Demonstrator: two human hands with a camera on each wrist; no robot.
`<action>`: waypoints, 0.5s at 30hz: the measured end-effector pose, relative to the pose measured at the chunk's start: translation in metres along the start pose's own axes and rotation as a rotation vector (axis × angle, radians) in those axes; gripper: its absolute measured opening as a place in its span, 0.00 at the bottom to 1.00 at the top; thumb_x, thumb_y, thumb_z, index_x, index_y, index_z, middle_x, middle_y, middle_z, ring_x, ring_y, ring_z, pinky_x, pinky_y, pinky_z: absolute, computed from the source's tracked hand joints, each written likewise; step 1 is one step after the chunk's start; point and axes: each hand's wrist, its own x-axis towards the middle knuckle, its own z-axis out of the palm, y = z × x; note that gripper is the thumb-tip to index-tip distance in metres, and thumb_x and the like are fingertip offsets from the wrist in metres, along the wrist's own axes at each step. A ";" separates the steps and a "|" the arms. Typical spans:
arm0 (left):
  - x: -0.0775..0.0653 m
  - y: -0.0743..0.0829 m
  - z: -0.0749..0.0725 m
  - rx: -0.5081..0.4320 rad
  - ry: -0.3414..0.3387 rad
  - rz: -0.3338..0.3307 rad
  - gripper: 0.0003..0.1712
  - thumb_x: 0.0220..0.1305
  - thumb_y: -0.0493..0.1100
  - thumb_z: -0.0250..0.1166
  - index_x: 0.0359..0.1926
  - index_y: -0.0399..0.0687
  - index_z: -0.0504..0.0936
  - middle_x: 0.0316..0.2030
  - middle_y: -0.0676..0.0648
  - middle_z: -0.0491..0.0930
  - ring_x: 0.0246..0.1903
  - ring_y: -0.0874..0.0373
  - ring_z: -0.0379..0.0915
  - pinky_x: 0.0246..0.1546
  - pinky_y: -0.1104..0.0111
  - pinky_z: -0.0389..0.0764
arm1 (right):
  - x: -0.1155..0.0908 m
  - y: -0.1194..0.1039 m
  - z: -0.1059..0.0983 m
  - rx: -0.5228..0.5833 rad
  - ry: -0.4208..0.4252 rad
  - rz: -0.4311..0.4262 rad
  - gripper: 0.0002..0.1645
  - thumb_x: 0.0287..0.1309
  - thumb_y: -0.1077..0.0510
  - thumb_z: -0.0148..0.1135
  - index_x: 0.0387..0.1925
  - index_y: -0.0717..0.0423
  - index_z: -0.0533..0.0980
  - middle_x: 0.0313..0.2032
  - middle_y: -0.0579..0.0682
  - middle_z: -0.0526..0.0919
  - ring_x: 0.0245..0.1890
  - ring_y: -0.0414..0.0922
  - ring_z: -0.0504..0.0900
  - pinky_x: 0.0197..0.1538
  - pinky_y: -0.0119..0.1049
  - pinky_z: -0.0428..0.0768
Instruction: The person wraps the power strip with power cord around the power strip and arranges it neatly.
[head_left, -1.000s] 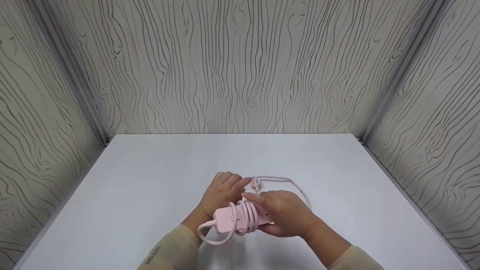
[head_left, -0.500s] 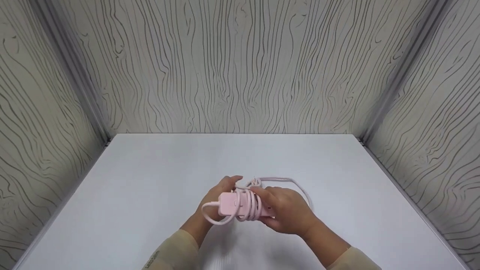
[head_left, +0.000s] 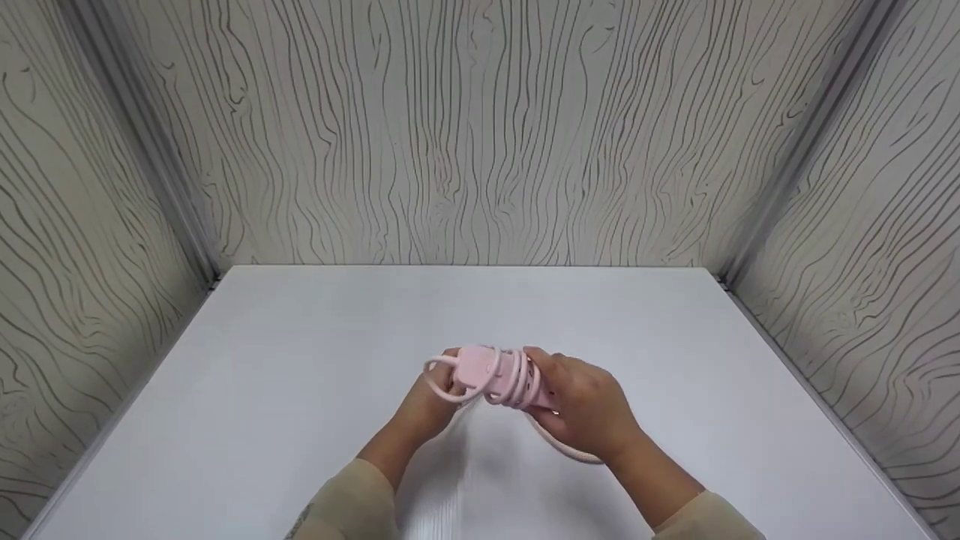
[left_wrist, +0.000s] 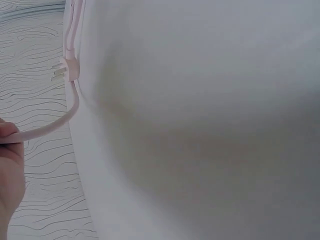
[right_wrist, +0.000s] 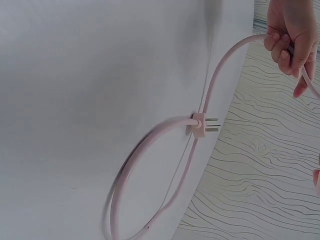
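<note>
Wood-grain panels (head_left: 480, 135) rise behind and on both sides of a white table (head_left: 300, 322). Near the middle of it, left to right, a pink power strip (head_left: 474, 366), wound with several turns of its cord (head_left: 517, 379), is held between the two hands, apparently off the tabletop. Its long axis runs crosswise and slants, the left end farther from the person, the right end nearer. The right hand (head_left: 592, 409) grips that right end, thumb on top. The left hand (head_left: 427, 401) is behind the other end, fingers curled, pinching a loose length of cord; whether it also touches the strip, I cannot tell. So any further winding would seem to turn on the cord's path around the strip from the left hand. The plug (right_wrist: 199, 125) lies on the table, seen only by the wrist cameras. Broad tabletop extends either side; the far edge is well apart.
</note>
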 end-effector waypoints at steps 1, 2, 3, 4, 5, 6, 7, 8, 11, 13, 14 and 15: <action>0.001 -0.002 -0.001 0.041 -0.007 0.004 0.15 0.68 0.45 0.51 0.54 0.51 0.69 0.44 0.51 0.78 0.41 0.59 0.73 0.44 0.64 0.75 | 0.000 0.002 0.000 -0.012 0.009 0.019 0.35 0.47 0.42 0.64 0.54 0.53 0.67 0.25 0.44 0.75 0.20 0.36 0.70 0.23 0.31 0.75; 0.001 -0.003 -0.003 0.071 -0.016 0.003 0.14 0.68 0.45 0.50 0.54 0.53 0.69 0.42 0.52 0.79 0.38 0.60 0.73 0.41 0.64 0.75 | 0.000 0.004 0.000 -0.018 0.016 0.041 0.35 0.47 0.42 0.64 0.54 0.53 0.67 0.25 0.44 0.76 0.20 0.36 0.70 0.23 0.31 0.76; 0.002 -0.005 -0.005 0.098 -0.023 0.002 0.14 0.68 0.44 0.51 0.53 0.53 0.70 0.40 0.52 0.79 0.35 0.61 0.72 0.38 0.64 0.74 | -0.001 0.007 0.000 -0.029 0.023 0.058 0.36 0.47 0.41 0.65 0.54 0.54 0.67 0.25 0.44 0.76 0.20 0.36 0.70 0.23 0.31 0.76; 0.002 -0.006 -0.006 0.129 -0.030 0.003 0.13 0.68 0.43 0.51 0.52 0.54 0.71 0.40 0.53 0.80 0.34 0.61 0.71 0.37 0.64 0.73 | -0.001 0.009 0.000 -0.038 0.031 0.070 0.36 0.47 0.41 0.65 0.54 0.54 0.67 0.24 0.44 0.76 0.20 0.36 0.70 0.22 0.31 0.76; 0.003 -0.007 -0.008 0.172 -0.037 0.018 0.14 0.68 0.43 0.51 0.53 0.55 0.71 0.40 0.53 0.80 0.33 0.62 0.71 0.37 0.65 0.73 | -0.001 0.011 0.000 -0.042 0.033 0.084 0.36 0.47 0.41 0.64 0.54 0.54 0.67 0.24 0.44 0.76 0.20 0.36 0.70 0.22 0.31 0.76; 0.004 -0.007 -0.010 0.210 -0.049 0.028 0.12 0.68 0.43 0.51 0.51 0.54 0.72 0.38 0.54 0.79 0.32 0.62 0.70 0.35 0.65 0.73 | 0.000 0.012 0.000 -0.051 0.033 0.091 0.35 0.47 0.40 0.64 0.54 0.54 0.67 0.23 0.44 0.75 0.19 0.36 0.69 0.22 0.31 0.75; 0.005 -0.008 -0.012 0.232 -0.067 0.029 0.11 0.67 0.44 0.52 0.50 0.54 0.72 0.37 0.54 0.79 0.31 0.62 0.70 0.35 0.66 0.73 | 0.000 0.014 -0.001 -0.053 0.033 0.094 0.35 0.48 0.40 0.63 0.54 0.54 0.67 0.23 0.44 0.75 0.19 0.36 0.69 0.21 0.31 0.75; 0.006 -0.009 -0.013 0.249 -0.089 0.022 0.10 0.67 0.45 0.53 0.47 0.54 0.73 0.34 0.55 0.79 0.29 0.62 0.69 0.33 0.67 0.73 | 0.000 0.015 -0.001 -0.056 0.031 0.094 0.35 0.48 0.40 0.63 0.54 0.53 0.67 0.23 0.44 0.75 0.19 0.36 0.68 0.21 0.31 0.75; 0.007 -0.012 -0.016 0.218 -0.196 -0.037 0.05 0.63 0.47 0.58 0.37 0.55 0.77 0.24 0.56 0.75 0.25 0.62 0.68 0.27 0.69 0.72 | 0.000 0.015 -0.002 -0.054 0.025 0.073 0.34 0.49 0.40 0.63 0.54 0.53 0.67 0.23 0.44 0.75 0.19 0.37 0.68 0.21 0.31 0.74; 0.007 -0.013 -0.015 0.161 -0.293 -0.104 0.04 0.58 0.49 0.63 0.30 0.56 0.81 0.21 0.57 0.76 0.23 0.61 0.69 0.26 0.69 0.72 | 0.001 0.014 -0.002 -0.051 0.031 0.047 0.34 0.47 0.42 0.64 0.54 0.53 0.68 0.24 0.44 0.75 0.19 0.36 0.68 0.21 0.30 0.74; 0.006 -0.014 -0.013 0.147 -0.343 -0.130 0.05 0.56 0.49 0.64 0.27 0.56 0.82 0.20 0.58 0.77 0.23 0.61 0.70 0.26 0.68 0.73 | 0.001 0.014 -0.002 -0.050 0.037 0.032 0.35 0.46 0.43 0.65 0.53 0.54 0.68 0.24 0.44 0.75 0.20 0.36 0.69 0.21 0.30 0.74; 0.005 -0.014 -0.010 0.142 -0.393 -0.144 0.05 0.54 0.49 0.66 0.26 0.57 0.84 0.21 0.59 0.78 0.24 0.62 0.71 0.28 0.67 0.73 | 0.002 0.014 -0.003 -0.046 0.045 0.020 0.35 0.45 0.44 0.66 0.53 0.54 0.68 0.25 0.44 0.76 0.20 0.36 0.70 0.22 0.30 0.75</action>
